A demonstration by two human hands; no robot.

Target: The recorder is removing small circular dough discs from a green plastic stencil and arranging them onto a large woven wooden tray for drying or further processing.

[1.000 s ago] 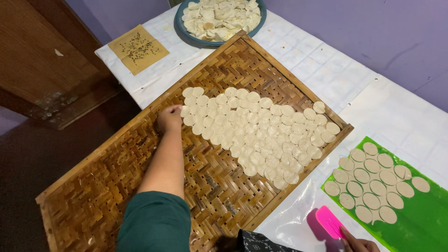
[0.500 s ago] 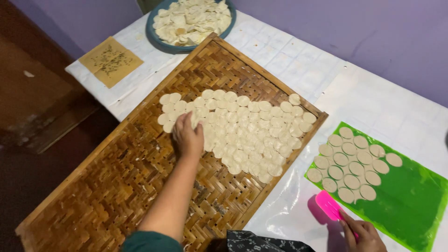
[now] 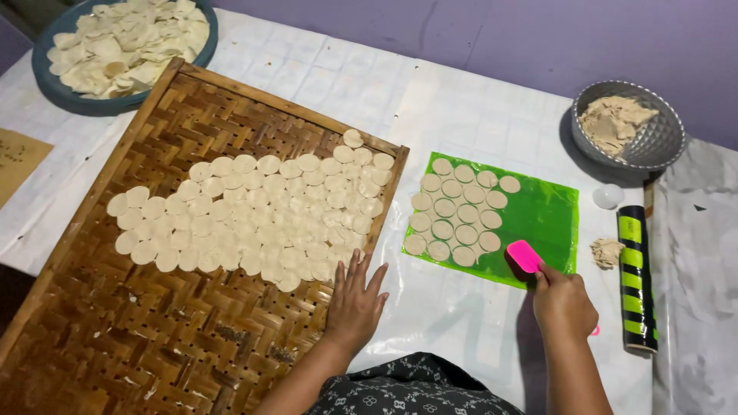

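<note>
Pink flat scraper in right hand's closed fingers; left hand splayed, empty.

woven tray: left and bottom corners cut by frame | blue dish: top cut off | pink scraper: handle hidden in right hand

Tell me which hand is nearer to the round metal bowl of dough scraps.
Right. The right hand is below the bowl; the left hand lies far left.
</note>
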